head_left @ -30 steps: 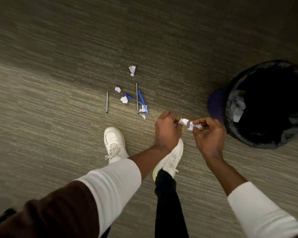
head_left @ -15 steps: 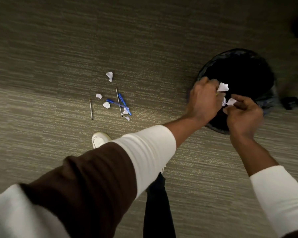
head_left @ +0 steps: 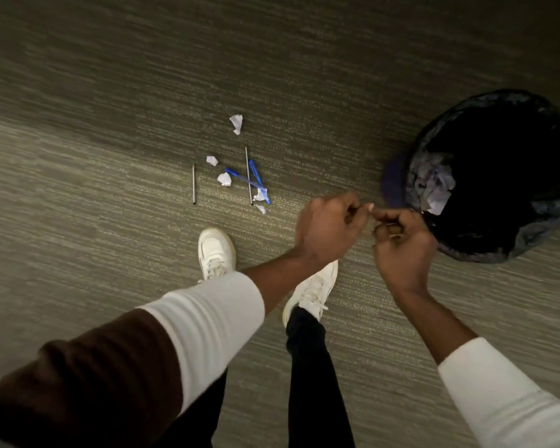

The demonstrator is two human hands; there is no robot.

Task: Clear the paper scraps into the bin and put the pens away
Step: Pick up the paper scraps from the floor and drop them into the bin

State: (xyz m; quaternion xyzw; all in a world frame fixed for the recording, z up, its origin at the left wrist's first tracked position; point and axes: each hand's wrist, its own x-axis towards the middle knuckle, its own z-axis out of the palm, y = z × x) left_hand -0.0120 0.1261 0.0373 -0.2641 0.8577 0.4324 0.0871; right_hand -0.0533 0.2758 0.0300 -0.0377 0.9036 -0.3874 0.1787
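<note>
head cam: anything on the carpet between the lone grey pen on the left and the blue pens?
Yes, in the head view two white paper scraps lie between the grey pen and the blue pens: a smaller scrap further off and a larger scrap nearer. Otherwise bare carpet.

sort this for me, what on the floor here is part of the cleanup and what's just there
Part of the job:
- paper scraps on the carpet
- blue pens
- thin metal rods, possibly pens or refills
- bin, with paper already in it

Just there:
- carpet
- white shoes
</note>
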